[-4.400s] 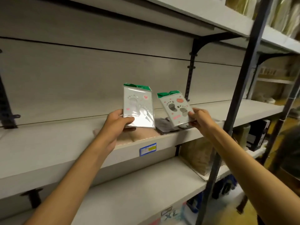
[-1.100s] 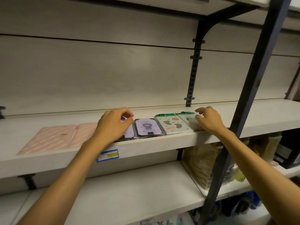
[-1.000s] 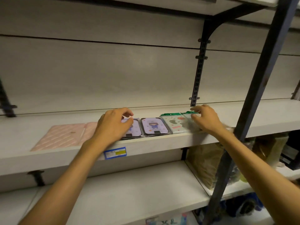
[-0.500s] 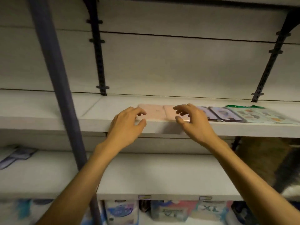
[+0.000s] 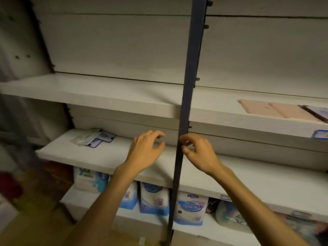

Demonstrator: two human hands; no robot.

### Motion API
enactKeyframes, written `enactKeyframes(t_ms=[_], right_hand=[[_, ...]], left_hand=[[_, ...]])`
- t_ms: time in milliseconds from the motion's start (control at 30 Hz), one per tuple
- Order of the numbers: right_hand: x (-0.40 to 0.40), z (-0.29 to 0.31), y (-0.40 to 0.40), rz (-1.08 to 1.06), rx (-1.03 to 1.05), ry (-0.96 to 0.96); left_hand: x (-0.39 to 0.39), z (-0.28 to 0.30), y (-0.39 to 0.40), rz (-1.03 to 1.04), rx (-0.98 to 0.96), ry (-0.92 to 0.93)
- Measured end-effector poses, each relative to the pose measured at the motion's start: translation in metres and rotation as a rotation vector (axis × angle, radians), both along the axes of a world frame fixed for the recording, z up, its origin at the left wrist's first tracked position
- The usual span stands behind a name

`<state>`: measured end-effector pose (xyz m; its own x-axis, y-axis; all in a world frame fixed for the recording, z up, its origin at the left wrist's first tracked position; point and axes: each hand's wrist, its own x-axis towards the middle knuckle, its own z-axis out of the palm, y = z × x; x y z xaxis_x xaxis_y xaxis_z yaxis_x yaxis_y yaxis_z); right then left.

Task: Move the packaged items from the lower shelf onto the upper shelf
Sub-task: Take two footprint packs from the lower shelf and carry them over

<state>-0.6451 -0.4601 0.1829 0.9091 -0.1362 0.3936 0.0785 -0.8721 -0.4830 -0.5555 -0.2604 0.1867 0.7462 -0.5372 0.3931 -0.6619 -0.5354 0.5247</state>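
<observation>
A small pile of flat packaged items (image 5: 93, 139), clear sleeves with purple cards, lies at the far left of the lower shelf (image 5: 106, 157). Two pink packages (image 5: 276, 110) lie flat at the right end of the upper shelf (image 5: 106, 93), with a dark-edged purple package (image 5: 317, 112) cut off by the frame edge beside them. My left hand (image 5: 145, 151) hovers over the lower shelf, fingers loosely curled, holding nothing. My right hand (image 5: 198, 153) hangs just right of it, partly behind the dark upright post, also holding nothing.
A dark blue upright post (image 5: 188, 103) runs top to bottom between my hands. Below the lower shelf stand several white and blue packs (image 5: 154, 197). A blue price label (image 5: 320, 134) sits on the upper shelf's front edge. A cardboard box (image 5: 35, 219) is at bottom left.
My view has swung left and down. Both hands left the packages on the upper shelf and came down in front of the lower shelf, empty. The pile at the lower shelf's left came into view.
</observation>
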Motion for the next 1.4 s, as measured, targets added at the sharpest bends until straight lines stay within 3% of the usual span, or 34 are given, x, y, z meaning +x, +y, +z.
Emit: enactKeyframes(t_ms=[767,1100,1400], right_hand=[[0.291,-0.108,0.211,0.032,0.027,0.33],[0.365,-0.156,0.265,-0.096,0.125,0.483],[0.437,-0.185,0.331,-0.267,0.244,0.553]], left_hand=[[0.304,-0.143,0.274,0.466,0.158,0.424],[0.436,-0.199,0.329,0.609,0.166,0.55],[0.534,-0.246,0.333,0.533,0.177,0.579]])
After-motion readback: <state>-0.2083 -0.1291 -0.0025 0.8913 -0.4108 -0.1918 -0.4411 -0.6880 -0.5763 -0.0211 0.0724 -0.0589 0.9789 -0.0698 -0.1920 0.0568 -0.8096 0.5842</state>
